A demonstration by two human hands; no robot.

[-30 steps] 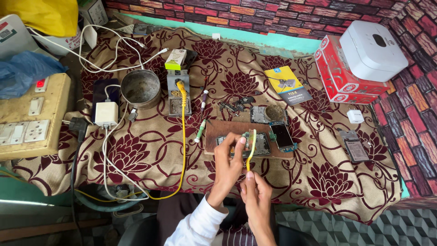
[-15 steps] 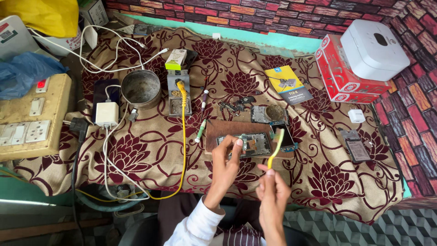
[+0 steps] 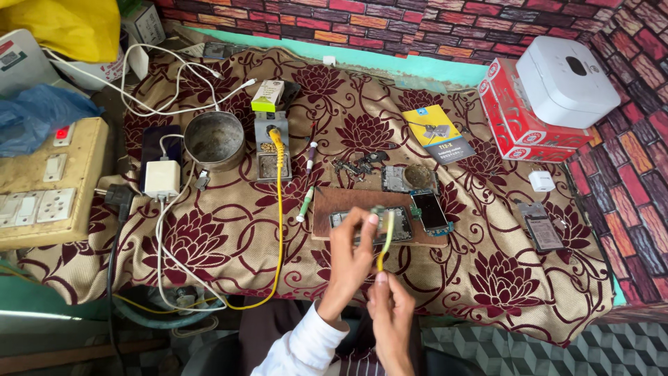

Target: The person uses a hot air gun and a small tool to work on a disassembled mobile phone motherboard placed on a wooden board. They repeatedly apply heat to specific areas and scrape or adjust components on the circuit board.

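My right hand [image 3: 391,317] grips the lower end of a thin yellow tool [image 3: 385,240] that stands nearly upright. My left hand [image 3: 350,254], in a white sleeve, is raised beside it, thumb and forefinger close together near the tool's upper end. I cannot tell whether those fingers pinch anything. Both hands hover over the front edge of a brown wooden board [image 3: 323,209]. On the board lie an opened phone circuit board [image 3: 403,233] and a small dark phone [image 3: 431,210].
On the floral cloth [image 3: 229,237] stand a soldering stand [image 3: 268,150] with a yellow cable [image 3: 281,230], a metal bowl [image 3: 214,139] and a white charger [image 3: 161,177]. A switchboard [image 3: 42,184] is on the left. Red boxes [image 3: 518,122] under a white device [image 3: 563,80] are on the right.
Half a second ago my right hand had swung the yellow tool out to the right. It is now back left, close beside my left hand's fingers.
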